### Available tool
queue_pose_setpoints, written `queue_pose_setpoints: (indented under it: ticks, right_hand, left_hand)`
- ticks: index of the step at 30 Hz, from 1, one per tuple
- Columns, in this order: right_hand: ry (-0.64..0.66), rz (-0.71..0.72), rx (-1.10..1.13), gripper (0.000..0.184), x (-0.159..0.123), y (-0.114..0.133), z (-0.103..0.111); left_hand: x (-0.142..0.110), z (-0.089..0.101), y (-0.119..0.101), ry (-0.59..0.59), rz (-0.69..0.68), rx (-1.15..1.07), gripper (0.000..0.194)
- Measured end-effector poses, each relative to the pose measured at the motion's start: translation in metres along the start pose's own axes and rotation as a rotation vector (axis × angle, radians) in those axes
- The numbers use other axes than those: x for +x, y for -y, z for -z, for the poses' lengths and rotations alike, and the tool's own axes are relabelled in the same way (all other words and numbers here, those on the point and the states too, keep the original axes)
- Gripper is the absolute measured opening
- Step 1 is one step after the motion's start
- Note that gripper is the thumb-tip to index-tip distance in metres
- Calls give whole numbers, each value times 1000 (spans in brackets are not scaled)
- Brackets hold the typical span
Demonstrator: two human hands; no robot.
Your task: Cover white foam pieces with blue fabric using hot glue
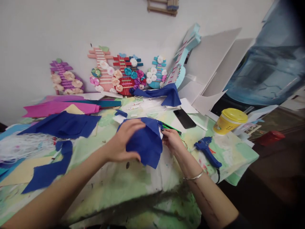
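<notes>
A dark blue sheet [145,143], which could be crepe paper or thin cloth, is held up over the near middle of the table. My right hand [171,140] pinches its right edge, where a bit of white shows by the fingertips. My left hand [126,140] curves around the sheet's left side, fingers stretched and thumb well apart, resting against it. Behind the sheet a green-edged tool or strip [171,128] is partly hidden. A blue glue gun [208,151] lies to the right of my right hand.
Decorated paper guitars [124,74] lean along the wall. Blue offcuts [64,124] and white string [26,146] lie left. A black phone [184,118] and a yellow-lidded tub [230,121] sit right, near a large water bottle [267,70]. The table's right edge [247,168] drops off.
</notes>
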State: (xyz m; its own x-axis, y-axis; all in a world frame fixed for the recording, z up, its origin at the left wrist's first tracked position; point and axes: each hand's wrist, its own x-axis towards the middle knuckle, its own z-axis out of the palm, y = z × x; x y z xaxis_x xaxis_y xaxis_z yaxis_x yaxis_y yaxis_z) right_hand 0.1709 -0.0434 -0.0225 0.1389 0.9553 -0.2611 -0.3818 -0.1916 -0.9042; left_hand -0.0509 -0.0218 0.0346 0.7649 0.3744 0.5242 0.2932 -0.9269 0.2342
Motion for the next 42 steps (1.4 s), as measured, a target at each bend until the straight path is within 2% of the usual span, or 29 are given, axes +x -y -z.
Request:
queue_pose_setpoints:
  ticks: [1,3,7,10,14,21,24,29,33,38,42]
  right_hand:
    - [-5,0,-3,4,3,1,-1]
    - [-10,-10,-14,6,8,0,-2]
    - [-21,-37,-17,8,10,-7,-2]
    - [-4,-28,0,10,6,-13,1]
    - [30,38,2,14,2,-19,3]
    - [13,129,-15,14,3,-25,4]
    - [24,162,-39,18,6,-27,7]
    - [23,206,-93,26,11,-30,13]
    - [26,228,-166,29,12,-32,15]
    - [-8,214,-286,25,8,-32,14]
    - [-52,199,-409,37,2,-35,13]
  left_hand:
    - [-10,-6,-10,77,-61,85,83]
    - [-26,-24,-23,96,-74,244,72]
    - [-42,-56,-23,-107,-89,314,32]
    - [-39,-66,-13,-190,-104,204,21]
    - [-32,-67,-9,-265,25,13,14]
    - [-31,-67,-7,-283,215,-202,12]
    - [-31,-65,-5,-280,299,-220,14]
    - [-29,-58,-8,-221,416,-251,31]
    - [-30,-55,-7,-261,463,-305,32]
    - [-34,-52,7,-343,552,-199,32]
    - [-36,-56,15,-274,585,-123,34]
